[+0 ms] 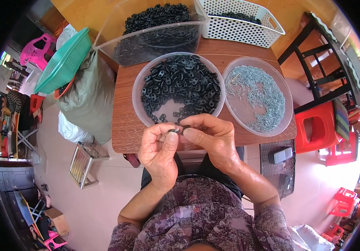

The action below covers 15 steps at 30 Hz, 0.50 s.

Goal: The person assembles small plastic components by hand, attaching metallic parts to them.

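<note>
My left hand point(160, 154) is closed in a pinch, thumb against forefinger, on a small piece point(174, 130) that looks dark with a silvery glint. Close beside it, my right hand point(215, 140) pinches a small black piece point(186, 128), mostly covered by the fingertips. The fingertips of both hands nearly meet over the table's near edge. Just beyond them stands a round clear tub point(136, 98) of black oval pieces point(184, 77) with two holes each. To its right, a shallow round tray point(289, 104) holds many small silvery metal pins or screws point(265, 94).
A clear bin point(104, 44) of black pieces and a white perforated basket point(240, 31) stand at the back of the wooden table point(121, 121). Left are a full sack point(90, 100) and green baskets point(65, 62). A red stool point(315, 127) stands at right.
</note>
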Each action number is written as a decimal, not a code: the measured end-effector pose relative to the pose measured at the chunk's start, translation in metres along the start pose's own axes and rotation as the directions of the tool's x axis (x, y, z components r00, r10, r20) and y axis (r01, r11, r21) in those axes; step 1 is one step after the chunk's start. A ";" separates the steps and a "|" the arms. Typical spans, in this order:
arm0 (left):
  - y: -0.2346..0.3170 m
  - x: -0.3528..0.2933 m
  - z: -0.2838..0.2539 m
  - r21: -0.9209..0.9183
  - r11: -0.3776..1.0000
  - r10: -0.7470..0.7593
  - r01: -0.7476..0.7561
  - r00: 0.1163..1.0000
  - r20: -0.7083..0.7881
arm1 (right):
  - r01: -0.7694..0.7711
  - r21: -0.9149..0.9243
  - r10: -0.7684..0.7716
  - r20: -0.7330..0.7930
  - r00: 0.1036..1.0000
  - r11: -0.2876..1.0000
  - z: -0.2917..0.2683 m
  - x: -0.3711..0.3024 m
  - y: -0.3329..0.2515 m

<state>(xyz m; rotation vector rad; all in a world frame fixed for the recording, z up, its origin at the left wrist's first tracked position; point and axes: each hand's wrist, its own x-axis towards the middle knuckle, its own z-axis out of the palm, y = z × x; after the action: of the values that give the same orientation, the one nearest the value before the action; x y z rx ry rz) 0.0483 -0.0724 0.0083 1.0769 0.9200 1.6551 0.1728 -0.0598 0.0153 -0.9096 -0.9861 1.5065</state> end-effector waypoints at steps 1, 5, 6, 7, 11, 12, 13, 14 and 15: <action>-0.001 0.000 0.000 0.012 1.000 0.004 -0.004 1.000 0.001 | -0.016 0.014 0.016 0.003 1.000 1.000 0.000 0.000 0.000; -0.001 -0.001 0.000 -0.021 0.999 -0.030 0.030 1.000 0.005 | -0.054 -0.013 0.053 -0.058 0.997 0.998 0.002 -0.003 -0.002; 0.000 -0.002 0.001 -0.044 0.998 -0.048 0.048 0.999 -0.008 | -0.071 -0.017 0.070 -0.070 0.995 0.997 0.002 -0.003 -0.002; 0.000 -0.002 0.002 -0.066 0.996 -0.067 0.065 0.998 -0.020 | -0.088 -0.020 0.086 -0.081 0.993 0.996 0.002 -0.003 -0.003; 0.000 -0.006 0.004 -0.063 0.998 -0.027 0.027 1.000 -0.009 | 0.044 -0.083 -0.050 -0.074 0.996 0.996 0.001 -0.003 0.003; 0.001 -0.007 0.005 -0.091 0.994 -0.057 0.057 0.998 0.000 | 0.030 -0.023 -0.032 -0.093 0.995 0.999 0.002 -0.003 0.002; 0.002 -0.008 0.005 -0.119 0.989 -0.088 0.088 0.996 0.009 | 0.017 0.037 -0.012 -0.112 0.994 0.999 0.003 -0.004 0.001; 0.003 -0.007 0.005 -0.119 0.989 -0.088 0.089 0.996 0.010 | 0.017 0.038 -0.012 -0.113 0.994 0.999 0.003 -0.004 -0.001; 0.003 -0.006 0.004 -0.121 0.987 -0.105 0.107 0.994 0.017 | -0.012 0.068 0.019 -0.107 0.994 0.998 0.003 -0.004 -0.002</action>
<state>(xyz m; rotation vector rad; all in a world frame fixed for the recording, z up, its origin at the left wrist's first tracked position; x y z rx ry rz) 0.0525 -0.0792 0.0112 0.9375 0.8442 1.5951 0.1711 -0.0644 0.0181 -0.9423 -0.8465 1.4792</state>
